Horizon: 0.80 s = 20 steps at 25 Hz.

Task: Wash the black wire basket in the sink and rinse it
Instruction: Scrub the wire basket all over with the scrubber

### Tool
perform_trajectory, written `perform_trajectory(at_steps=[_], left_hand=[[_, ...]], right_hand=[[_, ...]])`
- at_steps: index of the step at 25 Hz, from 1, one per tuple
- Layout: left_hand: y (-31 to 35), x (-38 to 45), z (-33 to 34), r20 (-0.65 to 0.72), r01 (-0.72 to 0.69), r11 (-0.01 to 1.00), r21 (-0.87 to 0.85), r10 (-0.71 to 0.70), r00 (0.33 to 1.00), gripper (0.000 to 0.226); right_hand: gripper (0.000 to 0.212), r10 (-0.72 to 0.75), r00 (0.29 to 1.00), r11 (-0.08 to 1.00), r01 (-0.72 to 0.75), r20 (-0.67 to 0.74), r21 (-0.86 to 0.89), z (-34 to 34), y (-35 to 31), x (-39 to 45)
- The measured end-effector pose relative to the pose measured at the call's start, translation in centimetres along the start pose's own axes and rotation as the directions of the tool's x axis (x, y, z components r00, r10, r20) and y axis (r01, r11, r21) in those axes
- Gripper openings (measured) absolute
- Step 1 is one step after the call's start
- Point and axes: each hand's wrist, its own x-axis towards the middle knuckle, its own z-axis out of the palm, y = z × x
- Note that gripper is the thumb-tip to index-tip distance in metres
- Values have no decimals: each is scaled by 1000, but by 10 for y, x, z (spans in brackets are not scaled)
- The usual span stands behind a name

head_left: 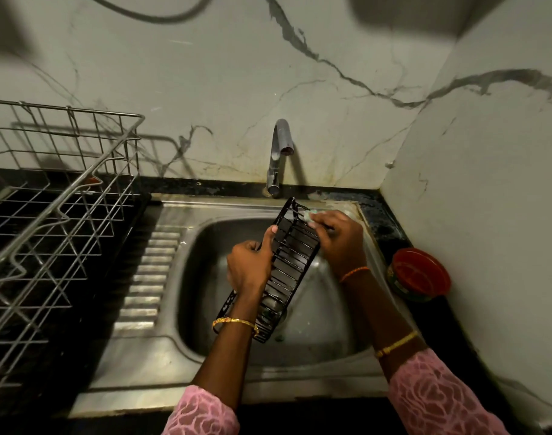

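Note:
The long black wire basket (287,265) is held tilted over the steel sink (324,315), its far end pointing toward the tap. My left hand (251,265) grips its left long rim, thumb lying along the wire. At the basket's far end, my right hand (337,238) holds a pale green scrubber (309,215) against the wires. The near end of the basket hangs above the drain, partly hidden behind my left wrist.
The chrome tap (279,152) stands behind the sink; no water shows at its spout. A steel wire dish rack (58,196) fills the counter on the left. A red round container (420,274) sits on the dark counter at the right, against the marble wall.

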Motion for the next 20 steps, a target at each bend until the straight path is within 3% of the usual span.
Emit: perform_trajectory(at_steps=[4, 11, 13, 17, 20], left_hand=[[5, -5, 2, 25, -42, 998, 50, 41, 999, 58], [9, -3, 5, 14, -95, 993, 72, 94, 995, 69], [8, 0, 2, 1, -80, 996, 46, 80, 997, 68], [6, 0, -1, 19, -114, 992, 44, 114, 993, 61], [1, 6, -3, -34, -55, 998, -9, 55, 998, 75]], right_hand=[[13, 33, 999, 999, -33, -37, 2, -21, 7, -14], [15, -185, 971, 980, 195, 151, -50, 5, -22, 8], [16, -218, 966, 970, 229, 136, -76, 3, -19, -6], [17, -57, 998, 995, 59, 21, -81, -12, -1, -31], [15, 93, 995, 990, -90, -21, 113, -15, -9, -15]])
